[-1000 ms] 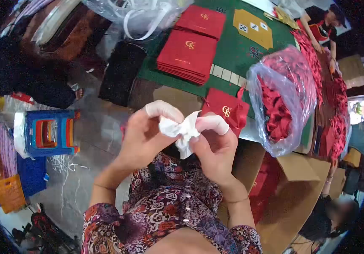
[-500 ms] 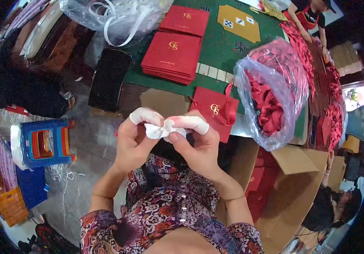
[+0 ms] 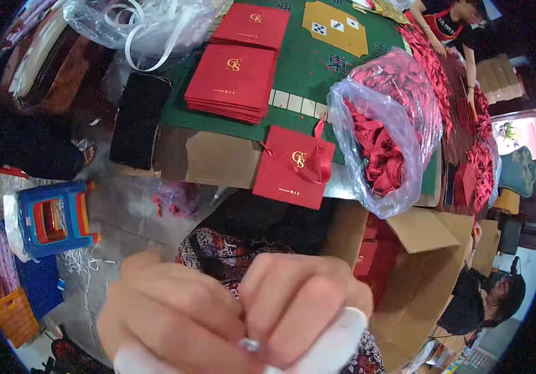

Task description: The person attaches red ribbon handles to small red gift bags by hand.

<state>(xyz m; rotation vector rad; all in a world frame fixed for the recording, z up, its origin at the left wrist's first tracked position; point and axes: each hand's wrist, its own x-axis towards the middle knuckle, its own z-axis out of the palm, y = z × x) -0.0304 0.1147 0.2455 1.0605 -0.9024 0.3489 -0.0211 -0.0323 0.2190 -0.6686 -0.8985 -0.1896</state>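
Observation:
My left hand (image 3: 168, 308) and my right hand (image 3: 305, 302) are close to the camera at the bottom, fingers curled and knuckles meeting. White coverings show at the lower edge of each hand, apparently on the fingers. Between the pinched fingertips a small shiny bit (image 3: 249, 345) shows; it is too blurred to name. Beyond the hands, a red paper gift bag (image 3: 294, 167) with a gold logo and ribbon handle lies at the table's near edge.
Stacked red bags (image 3: 230, 81) and a plastic sack of red ribbons (image 3: 377, 146) lie on the green table (image 3: 308, 68). An open cardboard box (image 3: 421, 287) stands at right. Blue stools (image 3: 53, 218) are at left. Two other people (image 3: 449, 28) are at the right.
Both hands have come up toward the camera and now look much larger. The white crumpled piece that was between them is mostly hidden. The view has shifted, so the table sits further left.

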